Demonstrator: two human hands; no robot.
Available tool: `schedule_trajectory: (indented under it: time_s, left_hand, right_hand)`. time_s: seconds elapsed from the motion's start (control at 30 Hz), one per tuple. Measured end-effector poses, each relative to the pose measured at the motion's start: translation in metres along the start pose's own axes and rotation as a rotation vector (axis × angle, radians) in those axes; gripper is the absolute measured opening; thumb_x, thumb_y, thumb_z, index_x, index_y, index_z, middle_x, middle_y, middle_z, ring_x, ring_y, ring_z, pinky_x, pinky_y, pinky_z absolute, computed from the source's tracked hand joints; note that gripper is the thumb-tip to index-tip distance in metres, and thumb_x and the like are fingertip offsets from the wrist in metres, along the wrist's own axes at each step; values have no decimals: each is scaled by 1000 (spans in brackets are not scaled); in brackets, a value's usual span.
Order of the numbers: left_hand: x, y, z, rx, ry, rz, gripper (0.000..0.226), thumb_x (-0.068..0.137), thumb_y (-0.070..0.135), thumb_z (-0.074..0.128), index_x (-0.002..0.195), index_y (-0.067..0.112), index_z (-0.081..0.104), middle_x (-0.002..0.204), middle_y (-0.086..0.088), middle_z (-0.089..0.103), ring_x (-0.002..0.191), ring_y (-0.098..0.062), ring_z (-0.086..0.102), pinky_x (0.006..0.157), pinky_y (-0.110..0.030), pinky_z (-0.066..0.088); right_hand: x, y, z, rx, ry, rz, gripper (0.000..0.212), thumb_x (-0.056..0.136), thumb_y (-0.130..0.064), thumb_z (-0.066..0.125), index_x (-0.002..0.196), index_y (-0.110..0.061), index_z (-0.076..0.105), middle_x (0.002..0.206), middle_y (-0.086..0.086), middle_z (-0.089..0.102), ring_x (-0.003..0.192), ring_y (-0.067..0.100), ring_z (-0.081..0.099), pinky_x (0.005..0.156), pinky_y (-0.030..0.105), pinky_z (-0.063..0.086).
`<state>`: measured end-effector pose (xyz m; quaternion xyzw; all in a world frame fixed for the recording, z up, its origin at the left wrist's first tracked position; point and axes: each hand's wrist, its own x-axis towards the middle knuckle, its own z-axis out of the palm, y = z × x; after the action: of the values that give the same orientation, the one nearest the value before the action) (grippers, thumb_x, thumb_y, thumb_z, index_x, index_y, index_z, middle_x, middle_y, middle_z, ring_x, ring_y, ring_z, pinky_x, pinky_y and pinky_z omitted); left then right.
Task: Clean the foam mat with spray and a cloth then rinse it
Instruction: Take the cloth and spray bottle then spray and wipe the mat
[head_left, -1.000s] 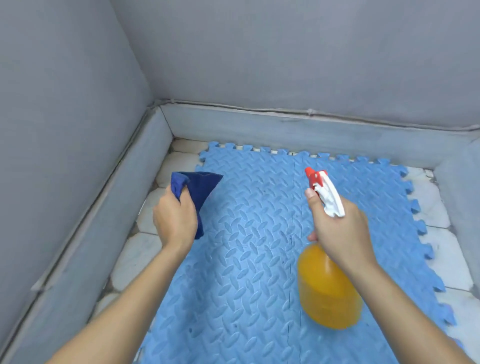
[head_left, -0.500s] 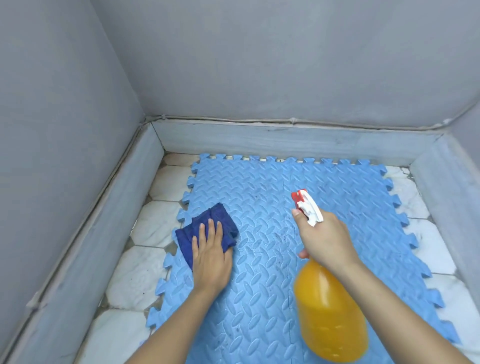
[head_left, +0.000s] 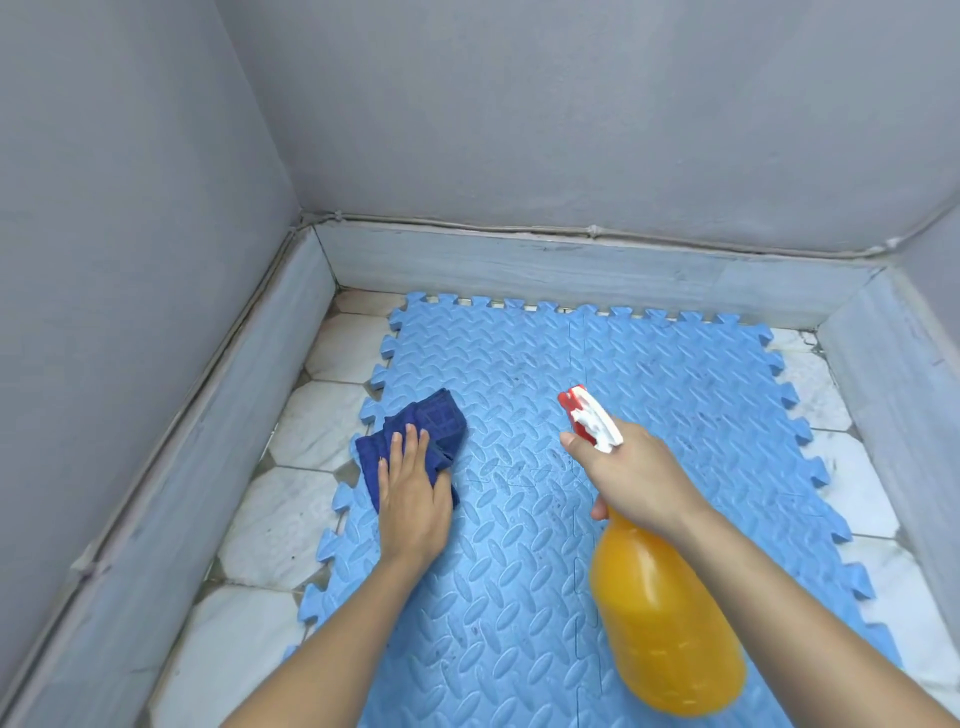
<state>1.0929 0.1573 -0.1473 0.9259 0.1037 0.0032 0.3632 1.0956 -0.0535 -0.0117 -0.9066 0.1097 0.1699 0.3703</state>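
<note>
Foam mat (head_left: 649, 374): light blue, embossed leaf tread, jigsaw-tooth edges, lying on pale stone tiles (head_left: 311, 436); near edge cut off. Cloth (head_left: 415, 436): dark blue, crumpled, at the mat's left edge under your flat, spread left hand (head_left: 413, 499). Spray bottle (head_left: 665, 613): translucent orange, red-and-white trigger head, above the mat, gripped at its neck by your right hand (head_left: 639, 478).

Your foam mat (head_left: 649, 374) lies bare ahead, between the cloth (head_left: 415, 431) under your left hand (head_left: 413, 499) and the spray bottle (head_left: 665, 623). Grey walls (head_left: 571, 270) hem it on three sides, leaving narrow tiled floor (head_left: 311, 436).
</note>
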Motion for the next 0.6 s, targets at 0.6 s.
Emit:
schedule_trajectory:
  time_s: [0.6]
  left_hand:
    - [-1,-14,-4,336,-171,189,66,97,34,39,152,31,2,160,1,-14,145,-14,-19,118,-35,-12]
  right_hand:
    - [-22,-4,-3,-6,-80,-80,30,95,-47,53,88,-18,55,67,0,57,45,11,66,57,26,47]
